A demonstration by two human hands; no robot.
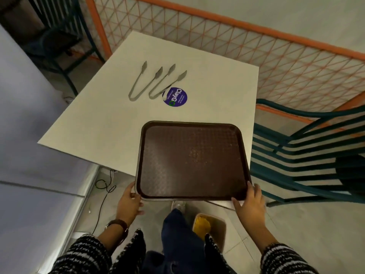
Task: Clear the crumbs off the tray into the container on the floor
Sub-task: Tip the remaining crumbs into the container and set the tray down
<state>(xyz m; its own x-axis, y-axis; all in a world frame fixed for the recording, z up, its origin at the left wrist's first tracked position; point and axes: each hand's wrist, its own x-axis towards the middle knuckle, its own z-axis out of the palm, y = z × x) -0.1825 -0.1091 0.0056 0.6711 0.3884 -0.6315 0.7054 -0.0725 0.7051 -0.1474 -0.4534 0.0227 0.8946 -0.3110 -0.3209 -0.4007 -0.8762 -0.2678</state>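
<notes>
A dark brown plastic tray [192,161] is held at its two near corners, its near edge projecting past the near edge of the white table [94,119] while its far part lies over the tabletop; whether it rests there or is lifted just clear cannot be told. The left hand [129,202] is wrapped on the near left corner, thumb over the rim and fingers curled beneath, out of sight. The right hand [249,204] is clamped on the near right corner, thumb on the near rim and fingers pressed together along the right side. Pale crumbs [195,155] are scattered around the middle of the tray and towards its far right.

The container [212,227], tan with yellow contents, stands on the floor below and just right of the near edge, partly hidden by the person's leg and right sleeve.

For the tipping to go well, the tray should be kept level while it is carried over the container, then lowered close to the opening and tilted with one corner down, so that the crumbs are funnelled rather than spread. A light tap may be needed, since the textured surface is likely to hold fine bits. Two pairs of metal tongs [156,81] and a purple sticker [175,96] lie well apart, at the far side.
</notes>
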